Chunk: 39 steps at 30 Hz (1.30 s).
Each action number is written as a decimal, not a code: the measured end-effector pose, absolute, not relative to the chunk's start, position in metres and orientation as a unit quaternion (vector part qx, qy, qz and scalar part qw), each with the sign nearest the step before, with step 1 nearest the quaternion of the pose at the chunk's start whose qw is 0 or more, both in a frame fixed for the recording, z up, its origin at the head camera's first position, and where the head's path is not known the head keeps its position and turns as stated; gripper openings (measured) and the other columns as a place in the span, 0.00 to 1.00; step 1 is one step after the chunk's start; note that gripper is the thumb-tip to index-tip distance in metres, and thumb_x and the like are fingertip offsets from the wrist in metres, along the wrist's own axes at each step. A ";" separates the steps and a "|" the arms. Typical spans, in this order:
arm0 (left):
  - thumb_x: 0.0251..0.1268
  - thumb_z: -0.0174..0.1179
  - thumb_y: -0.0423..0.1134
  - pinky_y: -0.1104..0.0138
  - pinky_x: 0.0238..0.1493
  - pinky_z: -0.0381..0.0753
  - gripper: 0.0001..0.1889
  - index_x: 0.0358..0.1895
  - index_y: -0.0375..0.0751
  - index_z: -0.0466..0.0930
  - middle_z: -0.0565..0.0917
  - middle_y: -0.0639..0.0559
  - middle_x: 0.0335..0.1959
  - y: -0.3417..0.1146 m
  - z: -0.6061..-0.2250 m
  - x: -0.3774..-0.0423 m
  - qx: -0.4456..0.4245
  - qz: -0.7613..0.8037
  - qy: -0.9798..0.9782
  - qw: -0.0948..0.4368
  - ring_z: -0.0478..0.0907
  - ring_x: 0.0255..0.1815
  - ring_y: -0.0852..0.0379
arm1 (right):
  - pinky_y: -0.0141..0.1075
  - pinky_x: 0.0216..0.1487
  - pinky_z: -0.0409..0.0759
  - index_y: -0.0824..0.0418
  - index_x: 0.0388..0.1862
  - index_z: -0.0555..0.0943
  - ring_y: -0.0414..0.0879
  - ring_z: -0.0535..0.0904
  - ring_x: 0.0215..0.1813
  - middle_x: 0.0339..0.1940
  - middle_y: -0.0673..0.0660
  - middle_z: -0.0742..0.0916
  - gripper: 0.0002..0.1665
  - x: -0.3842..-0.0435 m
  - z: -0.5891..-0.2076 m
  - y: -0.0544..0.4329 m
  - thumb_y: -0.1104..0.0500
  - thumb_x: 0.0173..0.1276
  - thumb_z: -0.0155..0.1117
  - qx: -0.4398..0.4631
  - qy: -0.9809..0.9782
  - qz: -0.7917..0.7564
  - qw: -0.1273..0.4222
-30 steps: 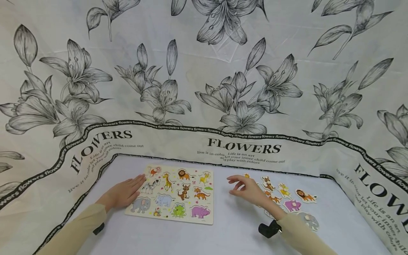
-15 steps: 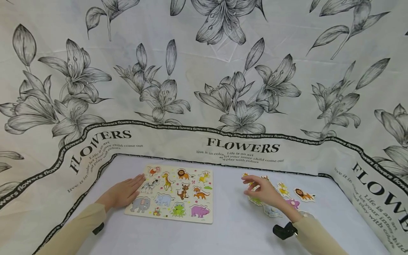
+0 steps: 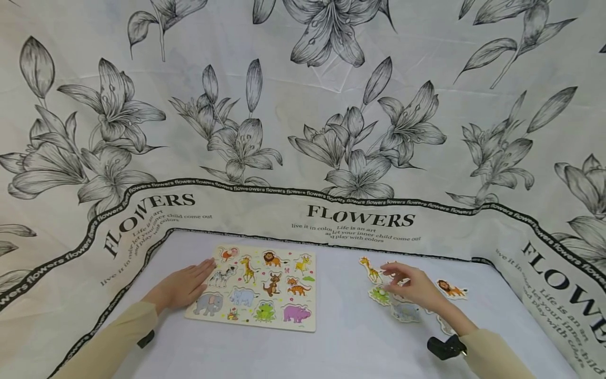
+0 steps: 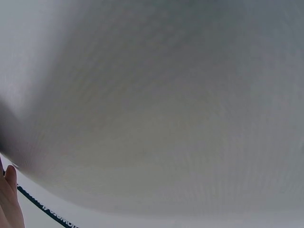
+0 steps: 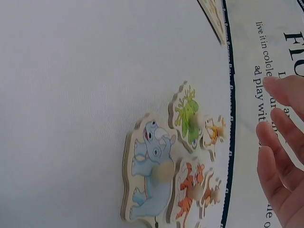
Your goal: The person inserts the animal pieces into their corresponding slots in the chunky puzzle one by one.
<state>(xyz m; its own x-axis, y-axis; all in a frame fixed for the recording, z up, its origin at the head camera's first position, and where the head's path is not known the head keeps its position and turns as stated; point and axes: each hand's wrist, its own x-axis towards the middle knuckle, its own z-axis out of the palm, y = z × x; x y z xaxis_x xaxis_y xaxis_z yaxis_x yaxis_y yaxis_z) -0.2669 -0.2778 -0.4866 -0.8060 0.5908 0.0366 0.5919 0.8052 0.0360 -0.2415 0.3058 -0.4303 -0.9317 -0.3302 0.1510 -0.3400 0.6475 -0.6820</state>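
Observation:
My left hand [image 3: 184,284] lies with extended fingers across the left edge of a wooden animal puzzle board [image 3: 310,289]. To the right, my right hand [image 3: 416,287] hovers over loose knobbed puzzle pieces, its fingers loosely bent and nothing between them. Near its fingertips are the giraffe piece [image 3: 370,269] and the frog piece [image 3: 379,296]. Below the hand lies the blue rhinoceros piece [image 3: 404,313]. The right wrist view shows the tiger piece [image 5: 184,202] beside the rhinoceros, and a brown piece [image 5: 209,194]. Other pieces are hidden by the hand.
The lion piece [image 3: 452,289] lies right of my right hand, and a grey piece [image 3: 445,325] is partly covered by the wrist. A flower-printed cloth [image 3: 360,216] rises behind the white tabletop [image 3: 341,337]. Blurred fabric fills most of the left wrist view.
My right hand has moved right, from the gap beside the board to over the loose pieces, uncovering the giraffe and frog. My left hand has stayed on the board.

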 end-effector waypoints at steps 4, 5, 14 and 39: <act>0.75 0.43 0.45 0.49 0.72 0.64 0.29 0.71 0.29 0.58 0.60 0.36 0.74 -0.277 -0.487 -0.267 -0.312 -0.021 -0.950 0.013 0.59 0.74 0.39 | 0.30 0.29 0.82 0.63 0.61 0.75 0.36 0.80 0.38 0.52 0.69 0.83 0.27 -0.237 -0.427 0.319 0.61 0.62 0.68 0.177 -0.910 0.374 0.002; 0.75 0.43 0.45 0.49 0.72 0.63 0.29 0.72 0.29 0.57 0.59 0.36 0.74 -0.278 -0.488 -0.267 -0.311 -0.021 -0.950 0.012 0.58 0.74 0.39 | 0.30 0.29 0.81 0.62 0.61 0.76 0.35 0.80 0.38 0.52 0.69 0.83 0.27 -0.236 -0.426 0.322 0.61 0.62 0.68 0.173 -0.912 0.373 0.002; 0.75 0.43 0.44 0.49 0.72 0.63 0.29 0.72 0.29 0.57 0.59 0.36 0.74 -0.279 -0.489 -0.268 -0.309 -0.025 -0.951 0.012 0.59 0.74 0.39 | 0.30 0.30 0.81 0.66 0.58 0.76 0.33 0.79 0.36 0.49 0.69 0.84 0.26 -0.228 -0.427 0.349 0.61 0.62 0.69 0.179 -0.922 0.342 0.010; 0.75 0.43 0.44 0.49 0.71 0.65 0.29 0.71 0.28 0.59 0.60 0.35 0.74 -0.277 -0.488 -0.267 -0.315 -0.015 -0.949 0.019 0.60 0.73 0.39 | 0.29 0.29 0.79 0.72 0.53 0.76 0.30 0.78 0.35 0.42 0.53 0.87 0.23 -0.200 -0.455 0.421 0.62 0.62 0.68 0.206 -0.919 0.337 0.001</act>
<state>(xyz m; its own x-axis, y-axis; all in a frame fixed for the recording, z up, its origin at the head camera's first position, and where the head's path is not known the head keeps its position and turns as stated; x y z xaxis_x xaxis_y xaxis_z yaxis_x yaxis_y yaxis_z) -0.2670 -0.2770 -0.4883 -0.8004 0.5977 0.0460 0.5988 0.8007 0.0171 -0.1995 0.4214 -0.4550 -0.9147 -0.3786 0.1411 -0.3801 0.6878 -0.6184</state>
